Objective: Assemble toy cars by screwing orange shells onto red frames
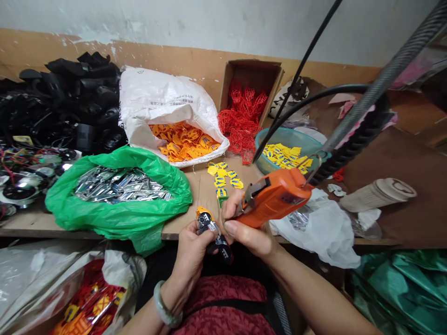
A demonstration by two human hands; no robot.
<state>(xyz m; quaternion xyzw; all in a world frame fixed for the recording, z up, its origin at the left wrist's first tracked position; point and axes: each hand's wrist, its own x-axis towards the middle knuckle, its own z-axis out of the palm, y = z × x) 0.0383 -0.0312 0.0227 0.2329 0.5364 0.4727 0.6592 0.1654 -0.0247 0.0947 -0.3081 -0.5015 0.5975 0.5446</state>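
Observation:
My left hand (pixel 195 244) is closed round a small black and orange assembly (pixel 215 235) with silvery parts, over the front edge of the table. Beside it, my right hand (pixel 244 228) has its fingers about an orange power screwdriver (pixel 274 197), which hangs from a spring and cable. The tool's tip is hidden behind the right hand. Several yellow and blue pieces (pixel 220 181) lie on the tabletop just beyond my hands, with a small green part (pixel 222 201) nearest to them.
A green bag (pixel 118 211) of metal strips and a white sack (pixel 171 88) of orange parts stand left. Behind are a cardboard box (pixel 275 88) of red parts and a teal bowl (pixel 261 163) of yellow pieces. A beige cup (pixel 377 195) lies right.

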